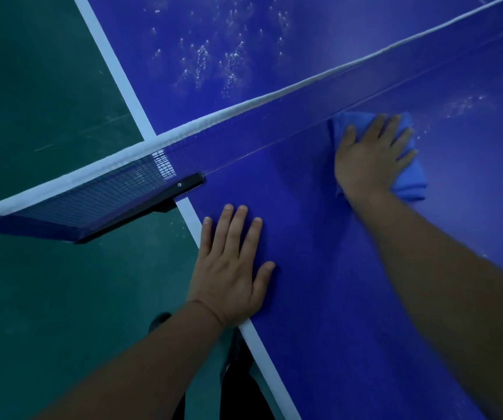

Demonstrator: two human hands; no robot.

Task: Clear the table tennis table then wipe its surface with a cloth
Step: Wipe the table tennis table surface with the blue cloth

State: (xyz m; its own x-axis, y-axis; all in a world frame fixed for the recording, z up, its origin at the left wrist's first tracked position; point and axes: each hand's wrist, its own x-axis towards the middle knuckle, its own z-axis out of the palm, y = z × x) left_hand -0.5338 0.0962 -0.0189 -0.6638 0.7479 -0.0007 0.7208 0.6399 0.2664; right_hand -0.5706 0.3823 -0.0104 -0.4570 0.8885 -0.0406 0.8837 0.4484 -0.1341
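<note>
Across the blue desk (pixel 320 298) a white-topped net (pixel 244 107) is stretched from lower left to upper right. White specks (pixel 214 62) are scattered beyond it. Near the desk's white edge, the left hand (pixel 232 268) is laid flat, fingers straight. A folded blue cloth (pixel 407 165), its long axis running away from the net, is pressed down just beside the net by the flat, spread right hand (pixel 371 159).

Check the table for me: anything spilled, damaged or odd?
Yes: white specks are scattered over the blue table beyond the net, with a smaller patch just past the cloth. No damage shows.
</note>
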